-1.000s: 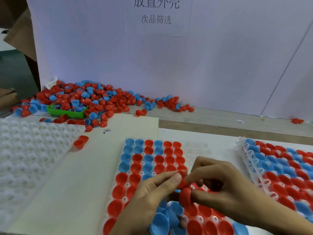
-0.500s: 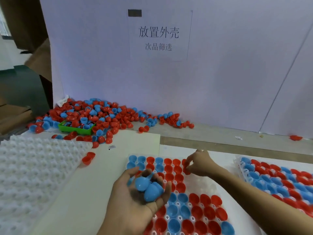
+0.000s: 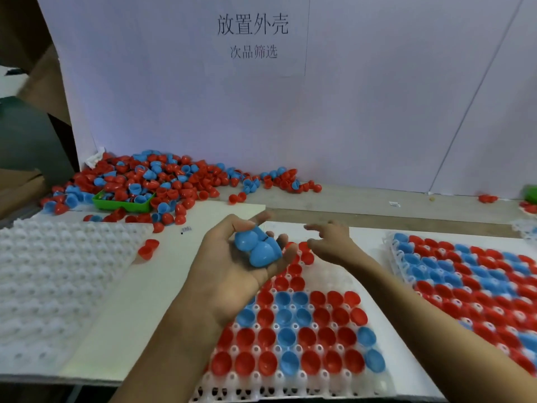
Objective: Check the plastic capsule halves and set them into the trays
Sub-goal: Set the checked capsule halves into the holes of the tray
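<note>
Grip check: your left hand (image 3: 232,266) cups blue capsule halves (image 3: 258,248) loosely, right hand (image 3: 331,242) spread empty over the middle tray (image 3: 343,277); tilting could spill them.

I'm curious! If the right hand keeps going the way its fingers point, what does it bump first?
Probably the blue plastic capsule halves cupped in the left hand; the right hand points leftward toward them, though depth is unclear.
</note>
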